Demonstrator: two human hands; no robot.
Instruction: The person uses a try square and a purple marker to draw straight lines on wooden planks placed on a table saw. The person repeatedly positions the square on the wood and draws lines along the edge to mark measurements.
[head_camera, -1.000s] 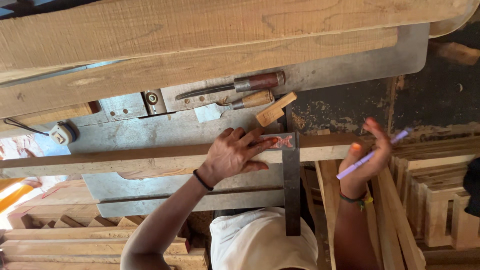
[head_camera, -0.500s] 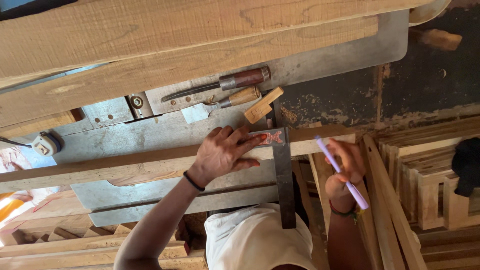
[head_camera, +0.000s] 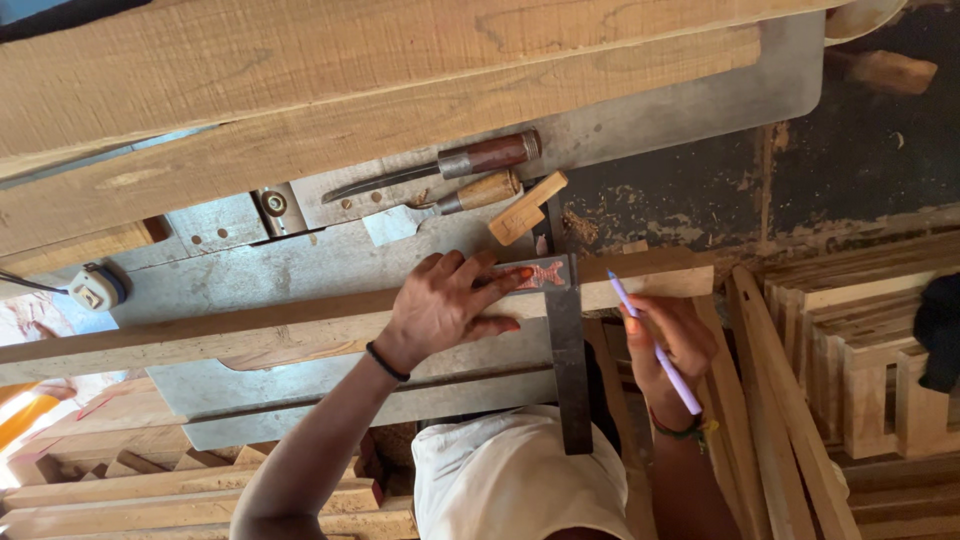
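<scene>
Nearest, the person's white shirt (head_camera: 515, 480) fills the bottom middle, with stacked timber offcuts (head_camera: 200, 490) at the lower left and a rack of wooden slats (head_camera: 850, 370) at the lower right. Just above, the right hand (head_camera: 668, 340) has its fingers (head_camera: 640, 325) curled closed around a lilac pencil (head_camera: 655, 345), whose tip meets the near edge of a long wooden strip (head_camera: 250, 325) lying across the metal table (head_camera: 300, 260). Beside it, a steel try square (head_camera: 568, 350) hangs with its dark blade toward the person and its head on the strip. The left hand (head_camera: 445, 305) lies flat on the strip, fingers (head_camera: 495, 285) spread wide and gripping nothing, the fingertips pressing the square's head; a dark band circles that wrist. Farther on, a small wooden block (head_camera: 527, 208) rests just beyond the square. Past that, 2 chisels (head_camera: 450, 175) lie side by side, 1 with a dark reddish handle, 1 with a pale wooden handle. To the left, a tape measure (head_camera: 95, 288) sits at the table's edge. Farthest away, 2 broad planks (head_camera: 380, 80) span the top.
</scene>
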